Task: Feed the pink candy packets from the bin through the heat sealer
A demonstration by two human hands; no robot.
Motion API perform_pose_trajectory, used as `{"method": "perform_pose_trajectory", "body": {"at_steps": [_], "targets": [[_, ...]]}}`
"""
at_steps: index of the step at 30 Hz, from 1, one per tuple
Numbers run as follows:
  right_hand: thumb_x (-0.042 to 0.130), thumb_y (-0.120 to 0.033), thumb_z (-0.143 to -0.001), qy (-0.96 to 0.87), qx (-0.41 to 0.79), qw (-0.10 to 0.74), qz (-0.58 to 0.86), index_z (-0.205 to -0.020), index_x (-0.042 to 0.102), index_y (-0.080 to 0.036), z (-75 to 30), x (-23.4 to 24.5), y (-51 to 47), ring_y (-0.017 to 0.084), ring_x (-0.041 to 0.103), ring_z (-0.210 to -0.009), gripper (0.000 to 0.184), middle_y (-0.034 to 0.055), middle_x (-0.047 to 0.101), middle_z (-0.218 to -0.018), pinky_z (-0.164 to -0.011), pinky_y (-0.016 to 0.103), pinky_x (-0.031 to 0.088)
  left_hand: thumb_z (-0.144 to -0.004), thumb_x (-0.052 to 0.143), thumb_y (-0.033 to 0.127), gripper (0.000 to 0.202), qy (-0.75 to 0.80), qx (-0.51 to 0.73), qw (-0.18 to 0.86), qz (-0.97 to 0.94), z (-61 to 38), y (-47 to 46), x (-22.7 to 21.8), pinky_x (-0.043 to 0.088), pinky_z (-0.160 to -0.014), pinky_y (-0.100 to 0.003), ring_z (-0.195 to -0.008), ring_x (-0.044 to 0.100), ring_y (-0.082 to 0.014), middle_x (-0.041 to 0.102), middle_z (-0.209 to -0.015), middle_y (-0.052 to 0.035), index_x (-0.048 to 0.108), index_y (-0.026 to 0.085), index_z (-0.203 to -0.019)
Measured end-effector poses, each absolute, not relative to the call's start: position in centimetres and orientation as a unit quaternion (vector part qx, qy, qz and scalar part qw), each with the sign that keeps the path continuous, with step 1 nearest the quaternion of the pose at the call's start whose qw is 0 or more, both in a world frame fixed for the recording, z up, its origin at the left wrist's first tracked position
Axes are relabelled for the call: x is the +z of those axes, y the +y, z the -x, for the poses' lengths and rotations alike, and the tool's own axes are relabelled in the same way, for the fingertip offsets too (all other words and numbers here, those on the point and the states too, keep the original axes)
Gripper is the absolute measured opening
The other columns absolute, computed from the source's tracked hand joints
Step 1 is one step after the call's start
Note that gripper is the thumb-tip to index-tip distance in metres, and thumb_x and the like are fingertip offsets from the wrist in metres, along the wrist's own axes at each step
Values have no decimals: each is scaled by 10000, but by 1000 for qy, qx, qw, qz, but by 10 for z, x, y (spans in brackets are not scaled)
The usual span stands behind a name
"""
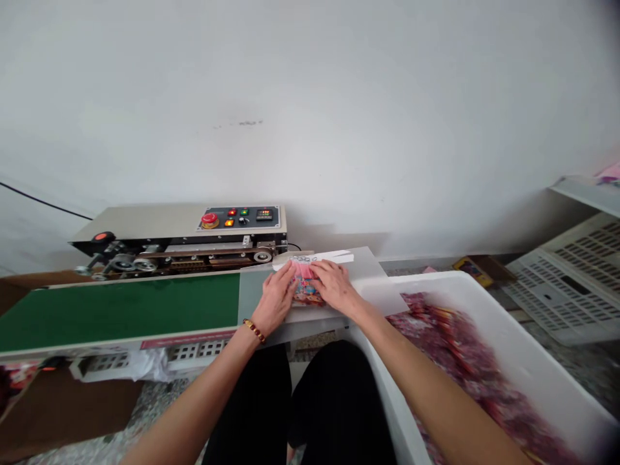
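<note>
A small pink plastic packet (306, 283) with a colourful printed front lies on the pale sheet at the right end of the belt. My left hand (277, 298) grips its left edge, fingers bent over the upper corner. On the other side, my right hand (334, 284) holds the packet's right edge with the fingertips on its front. The packet's top reaches a white strip (345, 257) at the sheet's back. Just left of it stands a band sealing machine (242, 239) with lit buttons and a digital display. My fingers cover parts of the packet's sides.
The sealer's green conveyor belt (121, 313) runs off to the left. At my right, a large white tub (527, 336) holds many reddish packets (450, 349). Plastic crates (562, 290) stand at the far right. Below the belt are a white basket (188, 352) and cardboard (72, 400).
</note>
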State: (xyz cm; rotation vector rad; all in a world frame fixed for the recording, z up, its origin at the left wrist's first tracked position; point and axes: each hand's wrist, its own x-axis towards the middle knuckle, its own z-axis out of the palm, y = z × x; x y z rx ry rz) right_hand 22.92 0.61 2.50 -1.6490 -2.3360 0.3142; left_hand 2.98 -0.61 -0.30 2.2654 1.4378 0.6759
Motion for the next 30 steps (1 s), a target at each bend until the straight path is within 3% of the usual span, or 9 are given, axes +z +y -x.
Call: {"method": "perform_pose_trajectory", "body": {"at_steps": [4, 9, 13, 19, 24, 30], "targets": [[503, -193, -971, -795, 124, 119, 581, -1336, 632, -217, -236, 25, 9, 276, 497, -1358, 388, 97, 602, -1461, -1100, 496, 356, -1014, 421, 271, 446, 524, 201, 132, -817, -22, -8, -8, 215, -1224, -664, -1444, 460, -292, 494, -1562, -103, 514, 258, -1451], [482, -233, -990, -812, 93, 142, 559, -1401, 581, -216, -217, 33, 8, 289, 416, -1434, 423, 101, 533, -1533, -1166, 542, 288, -1000, 461, 266, 475, 545, 167, 79, -818, -15, -10, -10, 267, -1190, -677, -1447, 447, -321, 531, -1533, -100, 495, 275, -1474], [452, -278, -1018, -828, 105, 105, 541, -1401, 571, -250, -209, 29, 5, 306, 355, -1476, 402, 74, 487, -1576, -1176, 622, 245, -997, 479, 278, 437, 547, 155, 31, -822, -10, -13, -8, 229, -1183, -716, -1442, 431, -362, 572, -1495, -90, 548, 294, -1428], [457, -296, -1021, -826, 113, 92, 544, -1329, 621, -245, -215, 30, 6, 319, 353, -1473, 353, 91, 505, -1559, -1170, 642, 241, -973, 513, 260, 361, 566, 192, 35, -801, 6, -8, -11, 271, -1179, -689, -1402, 471, -351, 600, -1454, -106, 636, 284, -1312], [425, -304, -1041, -840, 107, 113, 519, -1386, 585, -258, -206, 35, 8, 295, 311, -1503, 383, 78, 497, -1568, -1199, 646, 173, -1012, 446, 272, 383, 512, 220, 89, -826, 1, 4, -9, 389, -1179, -537, -1356, 539, -276, 570, -1477, -142, 580, 201, -1363], [438, -284, -1028, -856, 110, 60, 502, -1419, 566, -251, -202, 32, 7, 314, 319, -1500, 414, 86, 512, -1556, -1187, 688, 164, -962, 553, 260, 497, 457, 184, 105, -864, 14, 10, -14, 323, -1224, -596, -1453, 448, -307, 481, -1554, -173, 502, 192, -1452]]}}
